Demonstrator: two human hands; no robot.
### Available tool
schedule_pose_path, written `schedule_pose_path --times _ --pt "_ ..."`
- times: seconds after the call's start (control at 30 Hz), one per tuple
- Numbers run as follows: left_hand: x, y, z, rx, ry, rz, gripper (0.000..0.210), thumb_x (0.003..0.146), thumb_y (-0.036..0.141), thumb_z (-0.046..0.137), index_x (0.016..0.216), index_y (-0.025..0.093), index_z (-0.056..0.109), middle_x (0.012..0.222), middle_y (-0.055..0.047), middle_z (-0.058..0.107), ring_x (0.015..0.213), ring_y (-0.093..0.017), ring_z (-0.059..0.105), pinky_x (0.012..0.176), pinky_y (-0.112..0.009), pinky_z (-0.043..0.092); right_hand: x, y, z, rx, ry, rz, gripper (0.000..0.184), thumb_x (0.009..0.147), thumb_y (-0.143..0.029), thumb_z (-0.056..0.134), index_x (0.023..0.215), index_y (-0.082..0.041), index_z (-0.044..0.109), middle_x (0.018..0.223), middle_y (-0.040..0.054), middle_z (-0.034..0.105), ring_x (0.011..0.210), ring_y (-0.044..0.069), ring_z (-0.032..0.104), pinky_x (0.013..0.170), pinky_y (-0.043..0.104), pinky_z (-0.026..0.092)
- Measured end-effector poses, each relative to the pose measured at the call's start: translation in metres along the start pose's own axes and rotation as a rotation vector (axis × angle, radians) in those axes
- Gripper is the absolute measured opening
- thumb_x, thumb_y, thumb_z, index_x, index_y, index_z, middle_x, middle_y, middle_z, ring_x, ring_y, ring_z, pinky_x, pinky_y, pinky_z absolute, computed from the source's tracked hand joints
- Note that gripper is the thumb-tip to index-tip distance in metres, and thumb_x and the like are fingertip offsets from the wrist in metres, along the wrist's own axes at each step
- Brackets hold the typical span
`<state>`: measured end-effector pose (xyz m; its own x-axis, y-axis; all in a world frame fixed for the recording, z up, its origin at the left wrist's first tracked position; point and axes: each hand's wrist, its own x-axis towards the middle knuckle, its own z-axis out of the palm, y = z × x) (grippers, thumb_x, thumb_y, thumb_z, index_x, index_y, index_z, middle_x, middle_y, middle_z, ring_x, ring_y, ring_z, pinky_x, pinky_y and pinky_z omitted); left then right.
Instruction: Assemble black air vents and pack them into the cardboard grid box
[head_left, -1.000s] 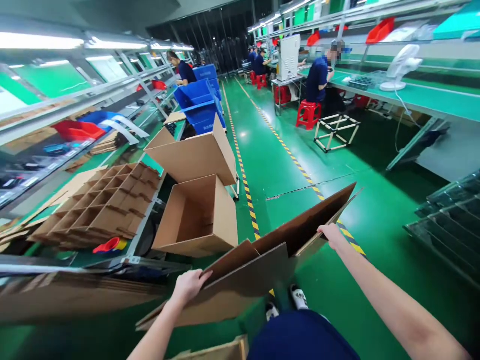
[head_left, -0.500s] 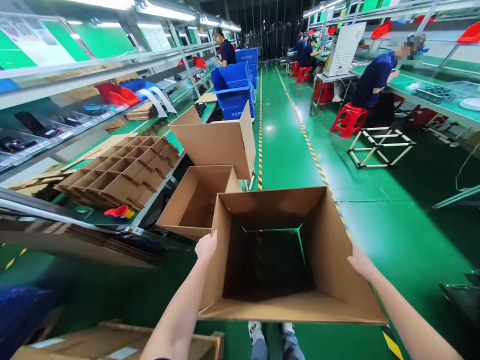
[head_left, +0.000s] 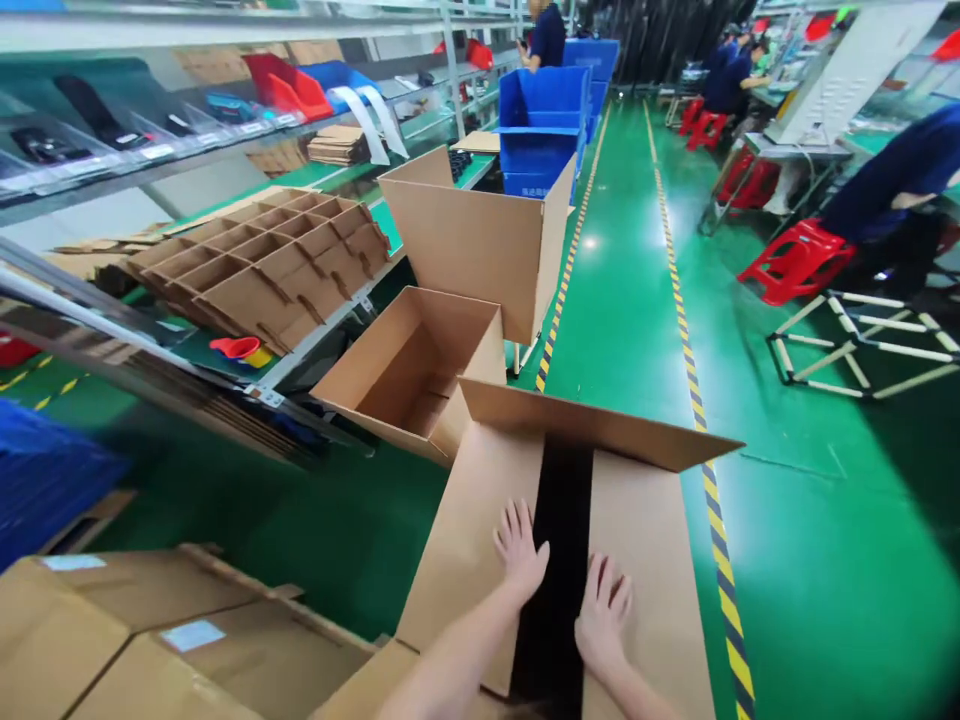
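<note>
Head view: one camera, looking down an aisle.
Left hand: flat, fingers spread, pressing the left flap of the cardboard box; it grips nothing.
Right hand: flat, fingers spread on the right flap, beside the dark gap between the flaps; the hands lie close together.
Cardboard box: on the green floor before the person, far flap standing up.
Open box: just beyond, touching it.
Divider grid: on the surface at left.
Blue bins: farther along the aisle.
</note>
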<state>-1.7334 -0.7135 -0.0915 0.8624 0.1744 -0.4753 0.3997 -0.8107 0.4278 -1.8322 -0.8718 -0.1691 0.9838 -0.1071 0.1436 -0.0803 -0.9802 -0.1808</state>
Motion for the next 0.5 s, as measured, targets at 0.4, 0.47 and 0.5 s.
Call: schedule_pose_path --times 0.4,0.47,0.5 --pt "-0.063 -0.094 -0.116 0.102 -0.186 0.497 0.05 0.086 0.036 0.051 0.136 0.041 0.054 0.137 0.0 0.064 0.128 -0.027 0.058 0.118 -0.059 0.033 0.019 0.057 0.082 0.089 -0.205 -0.059 0.074 0.084 -0.055 0.038 0.145 -0.016 0.051 0.159 0.0144 0.032 0.15 0.039 0.008 0.12 0.059 0.015" --pt "-0.132 -0.115 -0.117 0.199 0.452 0.532 0.049 0.078 0.023 0.053 0.122 0.043 0.065 0.118 0.0 0.074 0.115 -0.029 0.066 0.112 -0.062 0.041 0.017 0.053 0.075 0.041 -0.276 -0.058 0.077 0.081 -0.059 0.04 0.141 -0.013 0.055 0.156 0.0168 0.037 0.149 0.042 0.016 0.119 0.059 0.019" --pt "-0.158 -0.122 -0.111 0.217 0.659 0.531 0.045 0.073 0.022 0.055 0.107 0.047 0.071 0.104 0.003 0.077 0.1 -0.03 0.071 0.103 -0.061 0.049 0.02 0.049 0.069 0.006 -0.328 -0.057 0.08 0.079 -0.061 0.042 0.139 -0.011 0.058 0.154 0.0188 0.039 0.147 0.045 0.021 0.118 0.06 0.022"
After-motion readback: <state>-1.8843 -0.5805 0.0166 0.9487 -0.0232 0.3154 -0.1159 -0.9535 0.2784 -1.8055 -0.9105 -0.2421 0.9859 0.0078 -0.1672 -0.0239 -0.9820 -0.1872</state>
